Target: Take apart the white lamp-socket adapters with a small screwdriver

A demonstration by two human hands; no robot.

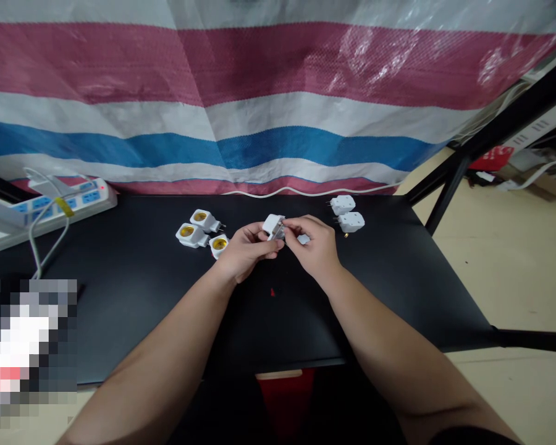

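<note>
My left hand point(250, 250) grips a white plug adapter housing point(273, 224) above the table, its side facing my right hand apparently uncovered. My right hand point(315, 242) pinches at that side with thumb and forefinger; whatever lies between the fingertips is too small to make out. Beneath the right fingers a white piece point(303, 238) partly shows. Beside my left hand is a white plug-in lamp holder point(219, 245) with a gold screw socket, partly covered by the hand. Two similar lamp holders, one nearer point(191, 234) and one farther point(202, 219), stand to its left.
Two white plug adapters point(351, 221) lie at the back right, near a small brass piece point(346, 235). A small red piece point(272, 292) rests on the black table point(134, 296). At the back left is a power strip point(92, 196) with a looped cable. A striped sheet point(269, 68) hangs behind.
</note>
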